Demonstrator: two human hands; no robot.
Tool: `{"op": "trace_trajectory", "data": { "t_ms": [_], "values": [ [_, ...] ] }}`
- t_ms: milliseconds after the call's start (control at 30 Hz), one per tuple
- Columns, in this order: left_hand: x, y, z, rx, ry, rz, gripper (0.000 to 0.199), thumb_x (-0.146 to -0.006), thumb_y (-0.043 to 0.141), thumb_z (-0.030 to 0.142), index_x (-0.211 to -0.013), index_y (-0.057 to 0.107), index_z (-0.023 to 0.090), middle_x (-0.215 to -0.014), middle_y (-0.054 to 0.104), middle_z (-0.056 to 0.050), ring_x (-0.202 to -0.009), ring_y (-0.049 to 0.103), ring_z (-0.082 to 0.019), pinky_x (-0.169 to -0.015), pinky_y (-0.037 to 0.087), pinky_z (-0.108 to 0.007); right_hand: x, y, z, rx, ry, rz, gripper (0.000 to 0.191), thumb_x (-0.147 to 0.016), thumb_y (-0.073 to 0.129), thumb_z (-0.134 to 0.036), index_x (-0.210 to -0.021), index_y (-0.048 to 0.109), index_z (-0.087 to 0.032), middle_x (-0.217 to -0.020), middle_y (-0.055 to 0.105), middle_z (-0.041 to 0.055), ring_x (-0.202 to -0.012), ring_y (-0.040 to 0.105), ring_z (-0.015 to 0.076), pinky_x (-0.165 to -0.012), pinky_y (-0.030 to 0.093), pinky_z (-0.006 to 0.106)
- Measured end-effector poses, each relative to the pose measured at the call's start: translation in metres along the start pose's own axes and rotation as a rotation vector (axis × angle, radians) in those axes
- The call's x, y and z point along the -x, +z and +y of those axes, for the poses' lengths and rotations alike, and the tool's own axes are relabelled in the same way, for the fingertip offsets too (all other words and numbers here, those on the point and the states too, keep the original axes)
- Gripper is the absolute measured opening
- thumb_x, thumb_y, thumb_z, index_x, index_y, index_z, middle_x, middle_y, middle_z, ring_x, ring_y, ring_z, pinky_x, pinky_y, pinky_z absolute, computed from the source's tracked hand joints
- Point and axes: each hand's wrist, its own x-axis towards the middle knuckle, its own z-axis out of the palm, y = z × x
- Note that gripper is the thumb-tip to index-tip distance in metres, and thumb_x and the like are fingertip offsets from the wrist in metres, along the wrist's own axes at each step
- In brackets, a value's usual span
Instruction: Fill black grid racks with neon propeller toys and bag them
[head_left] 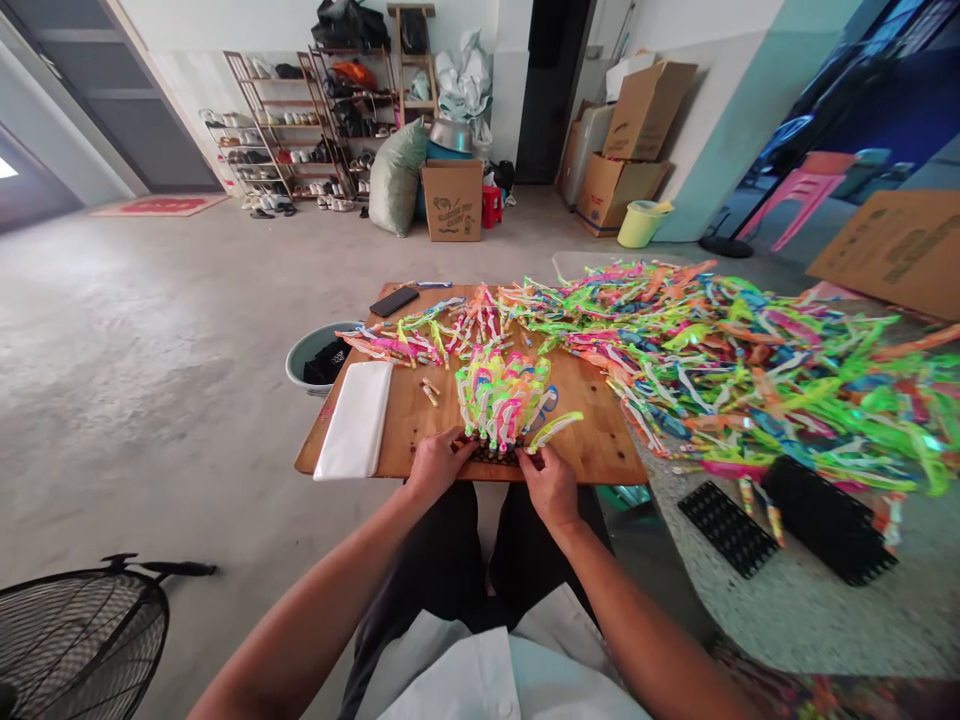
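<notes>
Near the front edge of the wooden board, a black perforated tray (495, 456) holds a dense upright bunch of colourful plastic toy sticks (502, 395). My left hand (439, 464) pinches the tray's left end between thumb and fingers. My right hand (551, 485) is closed at the tray's right end, around the lower end of a yellow-green toy stick (559, 428) that leans out to the right. The fingertips partly hide that stick's base, so I cannot tell whether it sits in a hole.
Loose sticks (720, 350) are heaped on the stone table at right, beside black perforated trays (727, 528). On the wooden board (600, 440) lie a white packet (354, 420) and a phone (394, 301). A bucket (296, 365) stands left; a fan (82, 640) is at lower left.
</notes>
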Motion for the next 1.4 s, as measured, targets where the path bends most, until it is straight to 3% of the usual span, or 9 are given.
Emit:
{"op": "trace_trajectory", "data": {
  "t_ms": [167, 433, 633, 767, 900, 1067, 1267, 1400],
  "values": [
    [-0.003, -0.003, -0.001, 0.011, 0.035, -0.041, 0.017, -0.09, 0.069, 0.038, -0.087, 0.071, 0.021, -0.087, 0.077, -0.002, -0.076, 0.069, -0.016, -0.069, 0.045, -0.023, -0.004, -0.006, -0.003, 0.006, -0.017, -0.05, 0.02, -0.093, 0.061, -0.039, -0.088, 0.067, -0.02, -0.084, 0.076, 0.0076, -0.08, 0.071, 0.0221, -0.075, 0.048, 0.028],
    [-0.007, -0.005, -0.005, -0.035, 0.184, -0.051, 0.018, -0.093, 0.065, 0.031, -0.081, 0.068, 0.018, -0.09, 0.069, -0.005, -0.079, 0.065, -0.015, -0.072, 0.045, -0.023, -0.033, -0.023, -0.015, 0.061, -0.057, -0.247, 0.014, -0.09, 0.064, -0.032, -0.091, 0.071, -0.021, -0.081, 0.076, 0.0043, -0.074, 0.071, 0.0201, -0.067, 0.045, 0.026],
    [-0.006, -0.003, -0.007, -0.023, 0.187, -0.056, 0.021, -0.094, 0.065, 0.036, -0.082, 0.067, 0.019, -0.087, 0.069, -0.004, -0.077, 0.063, -0.014, -0.071, 0.044, -0.023, -0.036, -0.034, -0.013, -0.069, 0.042, -0.427, 0.015, -0.091, 0.059, -0.032, -0.087, 0.069, -0.022, -0.076, 0.075, 0.0018, -0.065, 0.07, 0.0174, -0.063, 0.047, 0.025],
    [-0.006, -0.004, -0.007, -0.033, 0.199, -0.067, 0.022, -0.095, 0.063, 0.036, -0.081, 0.066, 0.018, -0.088, 0.068, -0.004, -0.076, 0.063, -0.014, -0.07, 0.043, -0.023, -0.035, -0.04, -0.018, 0.119, -0.045, -0.322, 0.019, -0.092, 0.057, -0.036, -0.09, 0.07, -0.022, -0.085, 0.078, 0.0044, -0.079, 0.072, 0.0204, -0.068, 0.045, 0.026],
    [-0.006, -0.005, -0.005, -0.082, 0.188, -0.084, 0.023, -0.096, 0.063, 0.037, -0.082, 0.066, 0.019, -0.088, 0.069, -0.005, -0.075, 0.062, -0.014, -0.068, 0.042, -0.023, -0.035, -0.033, -0.019, 0.246, -0.123, -0.25, 0.025, -0.097, 0.05, -0.037, -0.091, 0.069, -0.022, -0.084, 0.077, 0.0068, -0.078, 0.071, 0.0214, -0.068, 0.043, 0.027],
    [-0.005, -0.004, -0.003, -0.13, 0.242, -0.07, 0.021, -0.097, 0.061, 0.034, -0.086, 0.068, 0.018, -0.087, 0.068, -0.005, -0.074, 0.062, -0.014, -0.068, 0.042, -0.023, -0.036, -0.02, -0.01, 0.178, -0.178, -0.185, 0.021, -0.094, 0.053, -0.035, -0.086, 0.067, -0.021, -0.082, 0.077, 0.0062, -0.075, 0.071, 0.0194, -0.068, 0.044, 0.025],
    [-0.001, 0.005, -0.005, -0.235, 0.261, 0.029, 0.022, -0.098, 0.061, 0.034, -0.083, 0.066, 0.018, -0.088, 0.069, -0.004, -0.075, 0.063, -0.013, -0.065, 0.041, -0.023, -0.037, -0.011, 0.002, 0.091, -0.265, -0.032, 0.021, -0.088, 0.057, -0.037, -0.077, 0.063, -0.021, -0.067, 0.071, 0.0034, -0.062, 0.067, 0.0179, -0.061, 0.042, 0.026],
    [0.002, 0.011, -0.002, -0.238, 0.25, 0.044, 0.025, -0.099, 0.058, 0.036, -0.083, 0.066, 0.018, -0.087, 0.068, -0.004, -0.076, 0.064, -0.014, -0.067, 0.042, -0.023, -0.036, -0.006, 0.0, 0.067, -0.259, -0.049, 0.02, -0.089, 0.056, -0.035, -0.076, 0.063, -0.021, -0.066, 0.07, 0.0033, -0.06, 0.066, 0.0174, -0.06, 0.041, 0.026]
  ]
}}
